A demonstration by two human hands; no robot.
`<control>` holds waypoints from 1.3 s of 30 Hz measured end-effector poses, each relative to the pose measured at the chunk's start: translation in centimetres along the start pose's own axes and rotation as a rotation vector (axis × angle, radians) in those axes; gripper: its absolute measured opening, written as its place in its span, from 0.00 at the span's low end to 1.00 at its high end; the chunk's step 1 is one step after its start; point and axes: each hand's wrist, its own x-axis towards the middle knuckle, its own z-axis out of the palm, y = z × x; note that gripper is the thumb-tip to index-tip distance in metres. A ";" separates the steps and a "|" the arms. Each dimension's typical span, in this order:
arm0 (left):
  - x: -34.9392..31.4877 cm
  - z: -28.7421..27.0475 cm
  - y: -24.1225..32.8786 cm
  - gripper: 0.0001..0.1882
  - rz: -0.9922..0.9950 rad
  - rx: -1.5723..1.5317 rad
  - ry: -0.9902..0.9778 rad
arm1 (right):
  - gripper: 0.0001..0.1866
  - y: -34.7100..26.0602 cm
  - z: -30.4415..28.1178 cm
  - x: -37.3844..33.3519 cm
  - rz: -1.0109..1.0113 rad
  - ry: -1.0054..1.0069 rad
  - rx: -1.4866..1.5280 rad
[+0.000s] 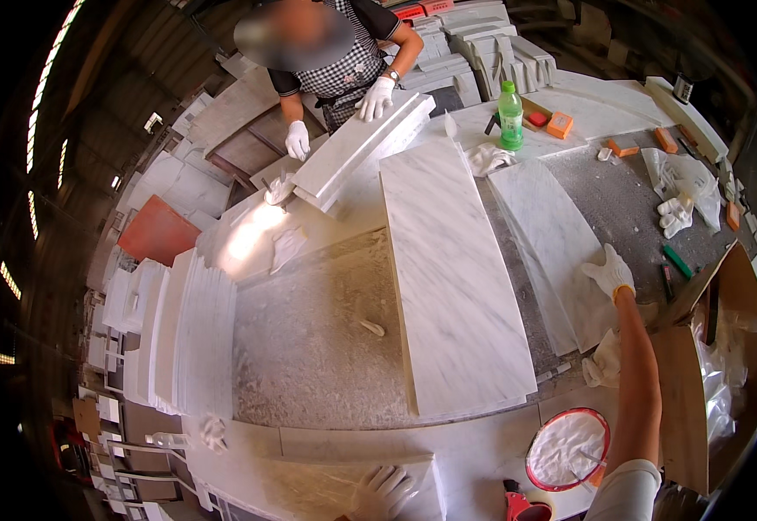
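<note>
My left hand (383, 493), in a pale glove, lies with its fingers spread on a slab wrapped in clear film (309, 484) at the near edge. To the right, my white-gloved right hand (611, 276) grips the right edge of a grey-veined marble slab (548, 230), thumb on its top face; the fingers' undersides are hidden. That slab overlaps another one slightly. Between my hands and the far side lies a larger veined marble slab (452, 286), its long side running away from me. A red-rimmed bowl of white powder or paste (565, 447) stands below my right forearm.
Across the table a co-worker (335, 65) in white gloves handles long stone pieces (365, 152). Stacked slabs (191, 334) stand at left. An open cardboard box (687, 391) is by my right arm. A green bottle (510, 117), orange blocks (559, 125) and a red tape dispenser (526, 506) are around.
</note>
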 end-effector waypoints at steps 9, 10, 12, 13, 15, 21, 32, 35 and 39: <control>0.2 0.5 0.3 0.23 -0.055 -0.064 0.046 | 0.37 0.2 -2.3 2.2 -0.047 -0.059 0.090; 0.0 0.6 0.4 0.22 -0.074 -0.069 0.033 | 0.33 -0.1 -3.3 3.5 -0.050 -0.149 0.170; -0.1 1.1 0.0 0.22 -0.104 -0.089 0.019 | 0.21 -1.5 -4.6 2.6 -0.152 -0.182 0.429; -0.3 1.2 0.0 0.22 -0.091 -0.082 0.014 | 0.21 -1.6 -5.1 2.3 -0.203 -0.228 0.342; -0.5 0.7 0.1 0.24 -0.116 -0.016 0.023 | 0.19 -4.0 -4.8 3.1 -0.366 -0.338 0.199; -0.2 -2.4 -1.1 0.29 -0.074 -0.131 -0.116 | 0.13 -3.7 -5.1 -0.1 -0.219 -0.278 0.585; -1.0 -2.7 -2.0 0.25 0.197 -0.008 0.055 | 0.13 -0.6 -4.5 -1.0 -0.323 -0.208 0.584; -0.8 -3.0 -1.9 0.22 0.203 -0.073 0.179 | 0.13 -2.3 -7.2 -5.1 -0.254 -0.220 0.765; -1.3 -2.8 -2.1 0.21 0.189 -0.032 0.205 | 0.14 -7.3 -15.5 -16.6 -0.126 -0.146 0.970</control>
